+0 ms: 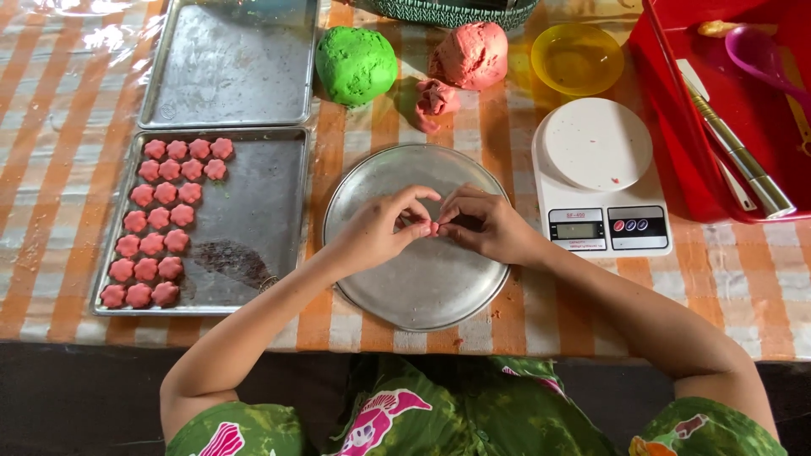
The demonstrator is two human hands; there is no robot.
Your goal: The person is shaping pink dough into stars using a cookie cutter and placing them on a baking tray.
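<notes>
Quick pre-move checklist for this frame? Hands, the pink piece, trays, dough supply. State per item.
1. Both hands on the piece: left hand and right hand pinch a small pink dough piece between the fingertips. Ok.
2. Work over a catch surface: hands are above the round metal plate. Ok.
3. Piece shape finished: mostly hidden by fingers. Cannot tell.
4. Free room on the lower tray: pink flower shapes fill only its left part. Ok.
5. Dough supply: pink lump and green lump sit behind the plate. Ok.
6. Scale platform free: nothing large on it. Ok.
</notes>
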